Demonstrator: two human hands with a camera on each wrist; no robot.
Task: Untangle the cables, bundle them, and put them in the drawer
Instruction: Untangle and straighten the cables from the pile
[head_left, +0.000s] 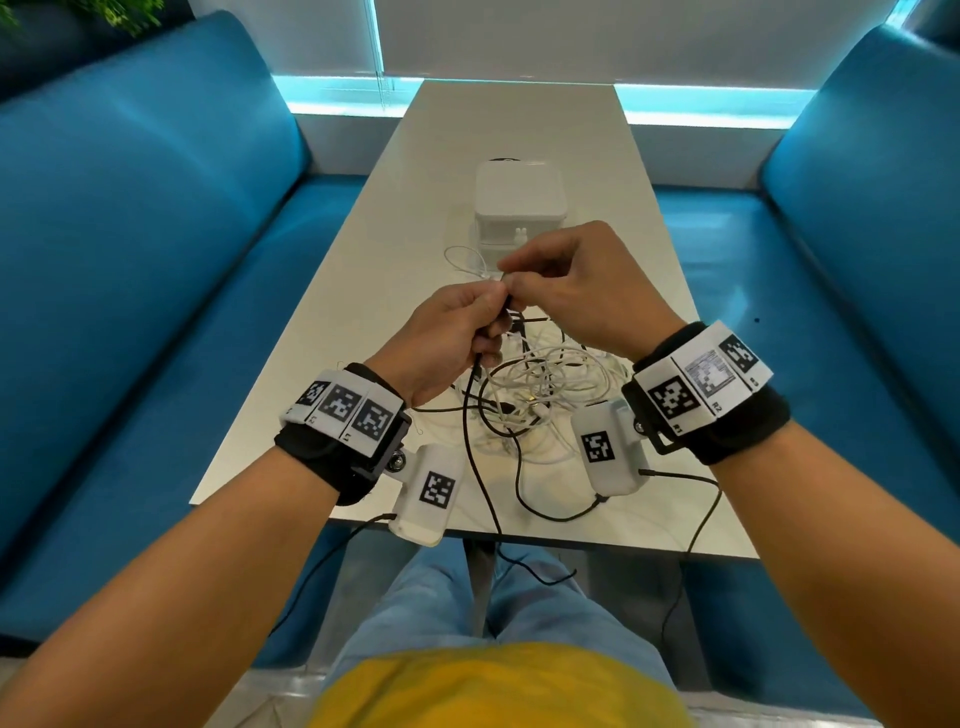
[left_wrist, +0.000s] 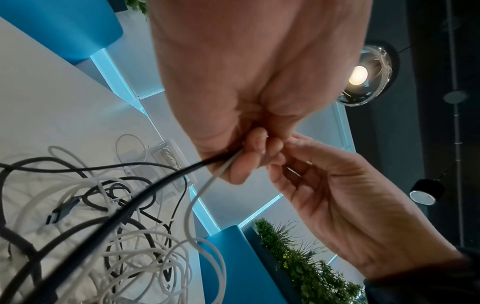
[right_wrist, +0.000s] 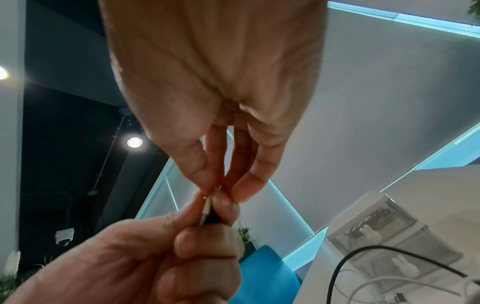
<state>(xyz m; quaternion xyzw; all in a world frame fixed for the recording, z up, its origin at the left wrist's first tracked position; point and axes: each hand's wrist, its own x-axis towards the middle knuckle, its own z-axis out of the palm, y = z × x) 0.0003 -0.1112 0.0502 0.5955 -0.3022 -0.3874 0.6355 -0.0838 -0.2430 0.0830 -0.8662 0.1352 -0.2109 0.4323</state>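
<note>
Both hands are raised over the table (head_left: 363, 260). My left hand (head_left: 488, 312) grips a black cable (head_left: 470, 415) and a thin white cable (left_wrist: 207, 185) together in its curled fingers, and both hang down into the tangle of black and white cables (head_left: 545, 384). The plug ends (right_wrist: 206, 209) stick up from its fist. My right hand (head_left: 511, 278) meets it from the right, thumb and fingertips pinching the white cable's end. A small white loop (head_left: 465, 260) sticks out beyond the fingers. The white drawer unit (head_left: 519, 202) stands just behind the hands.
Blue benches (head_left: 130, 260) line both sides of the table. A black cable (head_left: 540, 571) hangs off the near table edge over my lap. A loose black plug (left_wrist: 61, 211) lies in the tangle. The drawers (right_wrist: 389, 232) show cables inside and have small rabbit knobs.
</note>
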